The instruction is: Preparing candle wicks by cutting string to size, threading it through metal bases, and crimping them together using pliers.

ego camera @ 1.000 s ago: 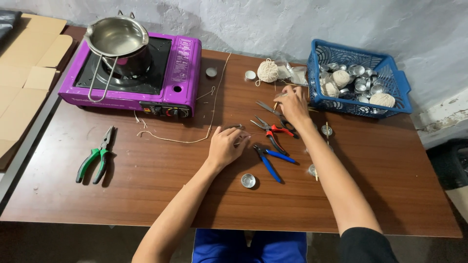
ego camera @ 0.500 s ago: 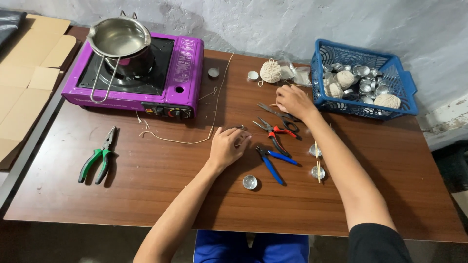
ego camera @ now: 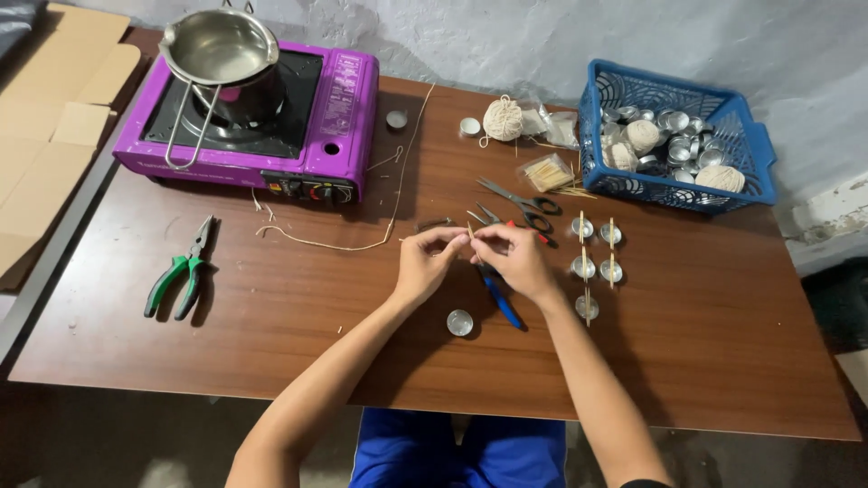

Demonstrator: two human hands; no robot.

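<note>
My left hand [ego camera: 429, 262] and my right hand [ego camera: 513, 258] meet over the middle of the brown table [ego camera: 271, 307]. Together they pinch a thin wooden stick [ego camera: 470, 232] with a bit of pale string at their fingertips. A small metal cup [ego camera: 459, 322] lies just in front of my hands. Under my right hand rest blue-handled pliers [ego camera: 500, 302]. To the right stand several metal cups with sticks laid across them [ego camera: 596, 255]. Black scissors [ego camera: 523, 201] lie just beyond.
A purple portable stove [ego camera: 298, 136] with a steel pot [ego camera: 219, 50] sits far left. Green-handled pliers [ego camera: 181, 268] lie near the left edge. A blue basket [ego camera: 674, 185] of metal cups and string balls stands far right. A string ball [ego camera: 503, 118], a stick packet [ego camera: 548, 172] and a long loose string [ego camera: 398, 181] lie between.
My right hand has come back from the scissors area to the centre. Both hands now join on a stick, where before the left lay flat on the table.
</note>
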